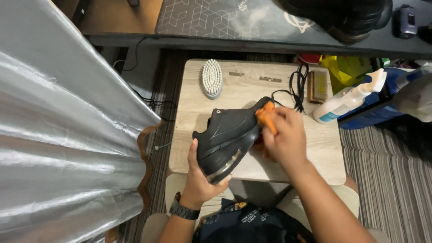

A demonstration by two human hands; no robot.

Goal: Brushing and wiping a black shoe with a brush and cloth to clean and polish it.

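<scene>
A black sneaker (229,135) lies tilted on its side above a small wooden table (324,148). My left hand (200,177) grips its heel end from below. My right hand (283,137) presses an orange cloth (265,114) against the toe end of the shoe. The cloth is mostly hidden under my fingers. Black laces (294,90) lie loose on the table just beyond my right hand.
A white-bristled brush (211,78) and a brown wooden brush (318,86) rest at the table's far side. A white spray bottle (348,100) lies at the right edge. A silver curtain (58,135) hangs at left, a dark desk (225,27) stands beyond, and a striped rug (391,180) lies at right.
</scene>
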